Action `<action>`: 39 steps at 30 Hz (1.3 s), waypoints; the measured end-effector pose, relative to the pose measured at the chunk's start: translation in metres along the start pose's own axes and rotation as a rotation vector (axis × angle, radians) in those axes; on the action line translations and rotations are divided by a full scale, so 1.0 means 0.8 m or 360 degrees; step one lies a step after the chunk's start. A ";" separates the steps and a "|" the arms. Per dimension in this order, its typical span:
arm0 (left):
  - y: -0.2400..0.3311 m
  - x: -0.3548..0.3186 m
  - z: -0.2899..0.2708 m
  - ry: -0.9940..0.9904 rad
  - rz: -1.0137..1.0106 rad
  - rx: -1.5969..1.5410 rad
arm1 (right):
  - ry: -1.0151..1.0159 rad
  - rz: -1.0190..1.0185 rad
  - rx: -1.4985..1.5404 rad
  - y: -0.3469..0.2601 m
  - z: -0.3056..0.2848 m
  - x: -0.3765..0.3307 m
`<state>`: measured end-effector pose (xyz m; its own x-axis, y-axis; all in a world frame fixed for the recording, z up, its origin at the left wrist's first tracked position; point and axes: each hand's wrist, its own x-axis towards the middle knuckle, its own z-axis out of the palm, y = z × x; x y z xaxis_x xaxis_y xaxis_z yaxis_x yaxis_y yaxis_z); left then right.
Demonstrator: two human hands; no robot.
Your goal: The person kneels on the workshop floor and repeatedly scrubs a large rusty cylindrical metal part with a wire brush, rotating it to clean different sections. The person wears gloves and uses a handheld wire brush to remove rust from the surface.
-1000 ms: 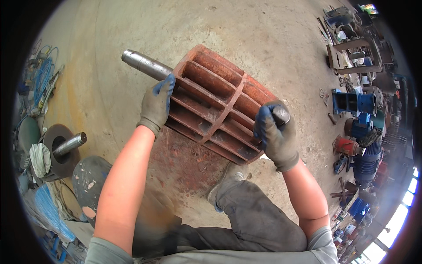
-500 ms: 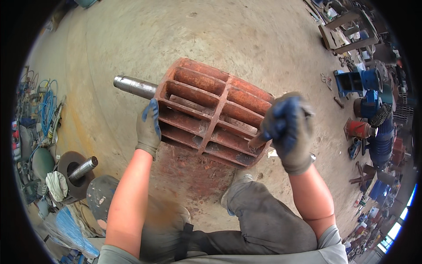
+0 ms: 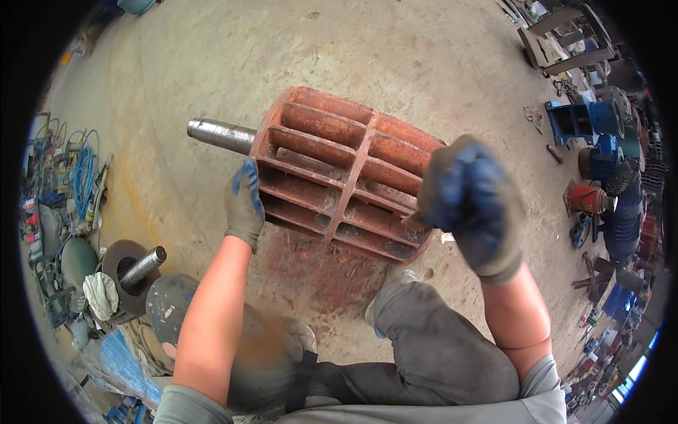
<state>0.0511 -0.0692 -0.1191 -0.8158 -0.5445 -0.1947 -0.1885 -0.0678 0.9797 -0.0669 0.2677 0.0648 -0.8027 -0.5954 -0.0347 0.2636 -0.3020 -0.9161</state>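
A rusty red-brown ribbed metal drum [image 3: 364,159] lies at a slant in front of me, with long slots between its ribs. A bare steel shaft [image 3: 215,133] sticks out of its far left end. My left hand [image 3: 246,201], in a grey and blue work glove, grips the drum's left end rim. My right hand [image 3: 472,205], gloved the same way and smeared by motion, is closed in a fist by the drum's right end. A rusty brown metal piece [image 3: 414,222] juts from that fist toward the ribs; the fist hides the rest, and its kind cannot be told.
A grimy concrete floor [image 3: 212,71] with reddish dust surrounds the drum. To the left stand a round flange with a steel shaft [image 3: 143,266], a white rag [image 3: 101,295] and blue hoses [image 3: 86,173]. Blue motors [image 3: 621,230] and a red jack-like part [image 3: 585,198] line the right side.
My right hand has moved slightly right and toward me, still closed on the rusty piece. The left hand keeps its place on the drum. The whole view has shifted a little.
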 end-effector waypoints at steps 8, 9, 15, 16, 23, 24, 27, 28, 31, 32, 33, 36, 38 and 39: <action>-0.005 -0.008 -0.001 -0.0059 0.0099 -0.0125 | 0.0126 -0.0037 0.0079 -0.010 0.020 0.013; -0.008 -0.009 -0.001 -0.0038 0.0034 -0.0154 | 0.0110 0.0073 -0.0195 -0.005 0.022 0.016; -0.025 -0.006 -0.007 0.0056 -0.0066 -0.0061 | 0.0034 0.0222 -0.0480 0.003 0.021 0.009; -0.026 -0.007 -0.007 -0.0029 0.0039 -0.0095 | 0.0091 0.0190 -0.0259 0.007 0.022 0.010; -0.019 0.000 0.003 0.0079 0.0106 -0.0080 | -0.0115 -0.0004 -0.0941 0.021 0.028 0.024; -0.016 -0.002 0.002 0.0056 0.0087 -0.0041 | -0.0106 0.0179 -0.0878 0.020 0.029 0.026; -0.015 -0.003 0.001 0.0031 0.0128 0.0113 | 0.0266 0.0102 0.0240 0.013 0.025 0.027; -0.015 -0.003 0.002 0.0044 0.0145 0.0148 | 0.0228 0.0062 0.0210 0.009 0.023 0.025; -0.020 -0.003 0.002 -0.0010 0.0065 0.0037 | 0.0095 0.0439 -0.0713 0.021 0.021 0.026; -0.022 -0.002 0.003 0.0000 0.0038 -0.0087 | 0.0003 0.0353 -0.0730 0.023 0.018 0.023; -0.024 -0.003 0.002 0.0027 0.0013 -0.0201 | -0.0024 0.0105 -0.0796 0.031 0.018 0.023; -0.027 -0.003 0.001 0.0019 -0.0073 -0.0328 | 0.0075 0.0190 -0.0318 0.038 0.006 0.014; -0.028 -0.003 0.002 0.0068 -0.0132 -0.0330 | 0.0142 0.0093 0.0021 0.038 -0.003 0.004; -0.028 -0.003 0.002 0.0034 -0.0091 -0.0327 | 0.0120 0.0170 -0.0223 0.039 -0.008 0.000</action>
<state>0.0563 -0.0650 -0.1405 -0.7949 -0.5522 -0.2515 -0.1173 -0.2668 0.9566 -0.0617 0.2630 0.0339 -0.8133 -0.5594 -0.1597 0.2766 -0.1304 -0.9521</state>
